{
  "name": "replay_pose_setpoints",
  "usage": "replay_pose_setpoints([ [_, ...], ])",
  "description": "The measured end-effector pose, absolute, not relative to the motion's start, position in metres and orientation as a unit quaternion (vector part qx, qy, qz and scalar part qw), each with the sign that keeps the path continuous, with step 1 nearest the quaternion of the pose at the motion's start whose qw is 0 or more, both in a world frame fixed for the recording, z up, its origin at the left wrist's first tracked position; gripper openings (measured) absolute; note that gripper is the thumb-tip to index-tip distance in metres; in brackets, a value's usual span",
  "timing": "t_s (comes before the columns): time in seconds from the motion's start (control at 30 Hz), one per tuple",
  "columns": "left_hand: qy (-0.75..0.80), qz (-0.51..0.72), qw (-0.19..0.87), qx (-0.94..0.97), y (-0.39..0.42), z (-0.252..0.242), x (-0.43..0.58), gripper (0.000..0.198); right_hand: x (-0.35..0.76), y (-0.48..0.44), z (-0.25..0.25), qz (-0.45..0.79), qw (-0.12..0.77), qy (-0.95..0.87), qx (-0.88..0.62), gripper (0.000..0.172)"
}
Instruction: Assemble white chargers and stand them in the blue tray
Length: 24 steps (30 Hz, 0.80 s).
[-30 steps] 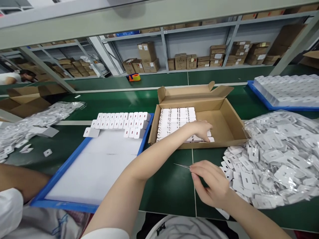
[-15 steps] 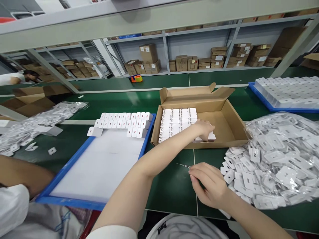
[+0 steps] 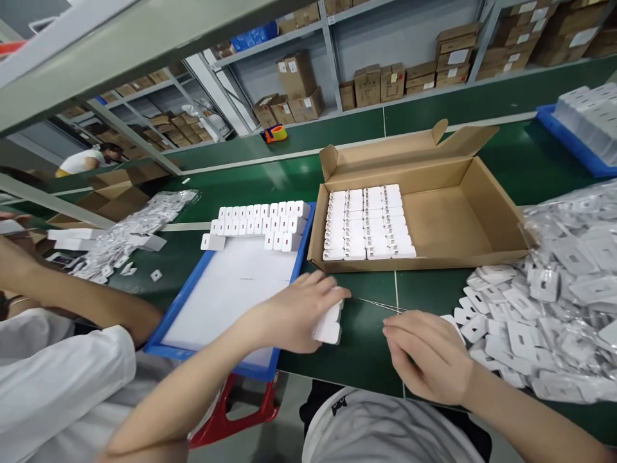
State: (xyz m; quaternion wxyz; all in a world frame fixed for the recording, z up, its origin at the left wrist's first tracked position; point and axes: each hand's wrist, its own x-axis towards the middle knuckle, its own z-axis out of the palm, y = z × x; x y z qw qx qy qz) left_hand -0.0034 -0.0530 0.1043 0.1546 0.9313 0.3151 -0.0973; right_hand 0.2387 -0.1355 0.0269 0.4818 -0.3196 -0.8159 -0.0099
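Observation:
My left hand is closed around a few white plastic housings, just above the bench at the near right corner of the blue-rimmed tray. My fingers hide part of them. Tweezers stick out leftward from the pinch of my right hand, which rests low over the green bench. Behind both hands is an open cardboard box. Its left half is packed with rows of white housings with small metal parts on them. More white housings with dark slots line the tray's far end.
A heap of white flat plates in clear plastic lies at the right. Another blue tray stands behind it. On the left, a co-worker's arm reaches over the bench near a second heap of white parts.
My left hand has come out of the cardboard box toward me and left, carrying white housings to beside the tray. My right hand still holds the tweezers. The view has tilted and shifted.

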Motion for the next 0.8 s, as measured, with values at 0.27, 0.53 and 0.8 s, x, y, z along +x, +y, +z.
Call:
replay_pose_setpoints([
  [0.27, 0.360, -0.056, 0.178, 0.914, -0.059, 0.091, -0.017, 0.086, 0.231, -0.129, 0.010, 0.013, 0.469, -0.820, -0.328, 0.029],
  [0.53, 0.322, -0.028, 0.063, 0.944, 0.027, 0.109, 0.089, 0.056, 0.237, -0.123, 0.009, -0.005, 0.461, -0.820, -0.338, 0.027],
  [0.8, 0.264, -0.103, 0.033, 0.958, 0.061, 0.075, 0.135, 0.060, 0.235, -0.127, 0.019, -0.018, 0.443, -0.832, -0.333, 0.020],
])
